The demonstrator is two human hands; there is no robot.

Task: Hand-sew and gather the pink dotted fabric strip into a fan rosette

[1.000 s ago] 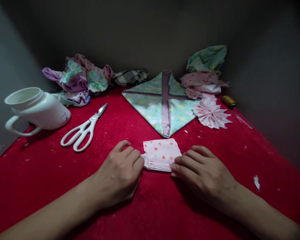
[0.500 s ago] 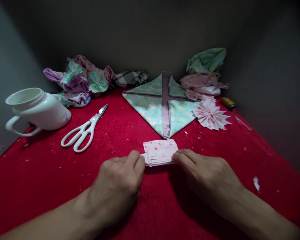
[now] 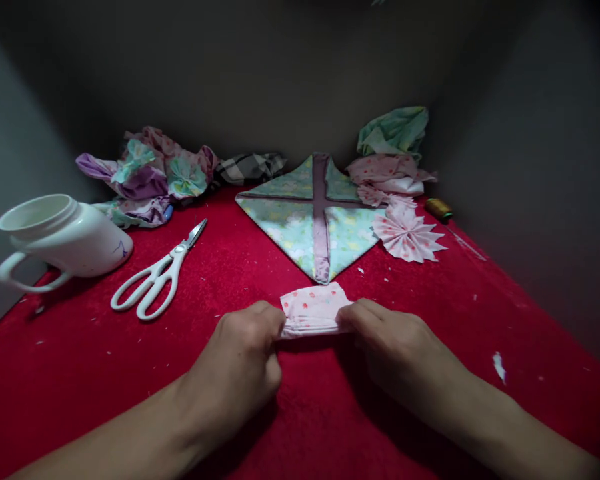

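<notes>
A strip of pale pink fabric (image 3: 314, 303) with red dots is pleated into narrow folds along its near edge, and its far part lies flat. My left hand (image 3: 245, 347) pinches the left end of the folds. At the right end, my right hand (image 3: 387, 337) grips the same strip between thumb and fingers. Just beyond it lies a green floral fabric square (image 3: 290, 230) with mauve bands crossing it. A pleated pink fabric rosette (image 3: 410, 233) touches the square's right corner. The undersides of both hands' fingers are hidden.
White-handled scissors (image 3: 155, 280) lie left on the red cloth (image 3: 200, 413), beside a white mug (image 3: 80, 237) tipped on its side. Crumpled fabrics (image 3: 150, 173) are heaped at the back left, more fabric (image 3: 395, 133) at the back right. A thread spool (image 3: 439, 210) rests near the right wall.
The view has shifted slightly, so everything sits a bit further left and lower. Both hands keep hold of the pink strip; its far flap now looks more slanted.
</notes>
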